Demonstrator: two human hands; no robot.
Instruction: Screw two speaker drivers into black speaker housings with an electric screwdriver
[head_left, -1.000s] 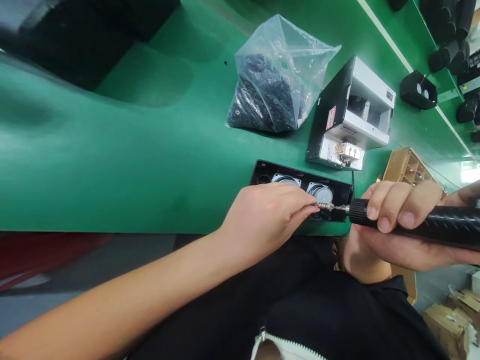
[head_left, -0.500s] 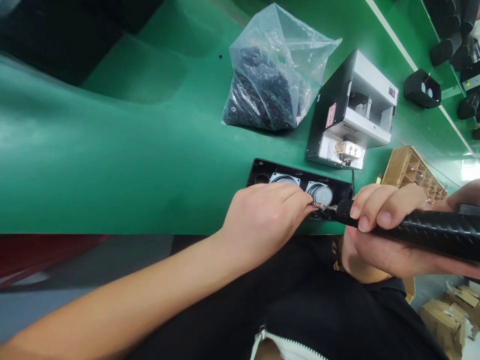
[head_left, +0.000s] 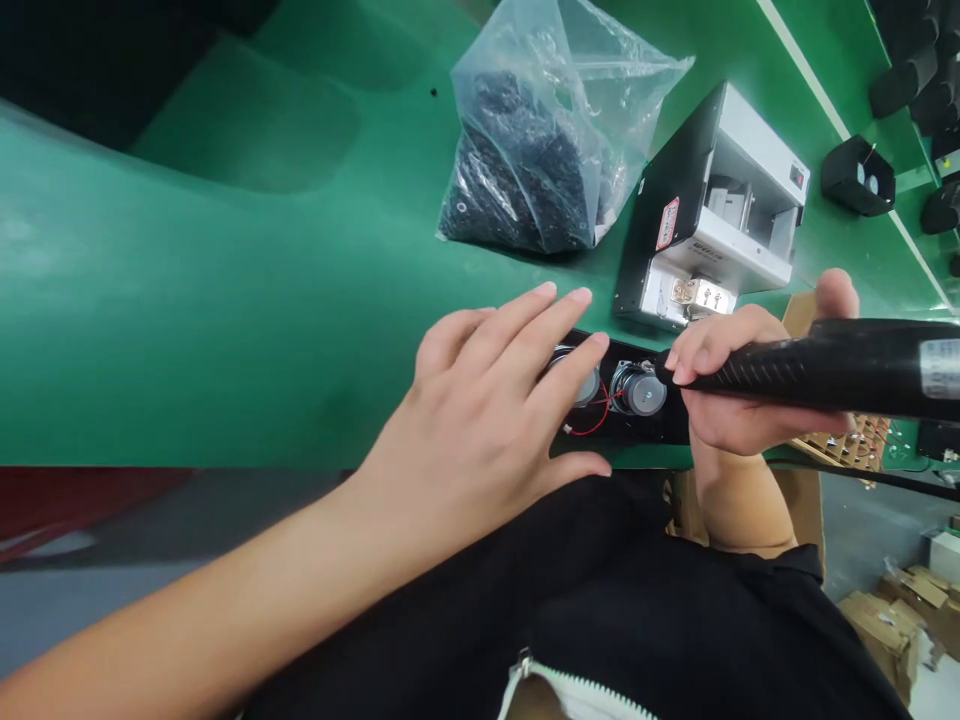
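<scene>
A black speaker housing (head_left: 660,425) lies at the near edge of the green table (head_left: 225,330), with two round silver drivers (head_left: 643,391) and a red wire (head_left: 592,425) inside. My left hand (head_left: 487,420) is spread flat with fingers stretched over the housing's left part, holding nothing. My right hand (head_left: 731,385) is wrapped round a black electric screwdriver (head_left: 825,365), whose front end points at the right driver.
A clear plastic bag of small black parts (head_left: 536,150) lies behind the housing. A grey and black screw feeder machine (head_left: 712,215) stands to the right of it. A wooden divided tray (head_left: 840,440) sits under my right hand. Black speaker shells (head_left: 859,175) line the far right.
My left hand let go of its pinch at the screwdriver tip and opened flat over the housing. My right hand raised the screwdriver and tipped its front end onto the right driver.
</scene>
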